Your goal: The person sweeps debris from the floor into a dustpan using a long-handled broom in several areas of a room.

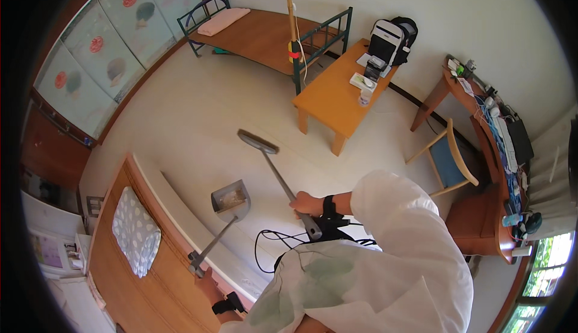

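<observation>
My right hand (pixel 307 204) is closed around the grey handle of a broom (pixel 278 175). The broom's wide head rests on the pale floor, ahead of me and angled to the left. Down at the lower left, my left hand (pixel 208 283) grips the upper end of a long-handled dustpan (pixel 245 211). Its grey pan lies on the floor beside the near bed, with some light-coloured debris inside. A gap of bare floor separates the broom head from the pan. Both wrists wear black straps.
Close on my left is a wooden bed (pixel 156 300) with a spotted grey pillow (pixel 136 231). Black cables (pixel 265 250) loop near my body. An orange table (pixel 325 101) bears a backpack (pixel 388 43). A chair (pixel 444 160) stands by a desk; a metal-framed bed (pixel 265 32) is farther off.
</observation>
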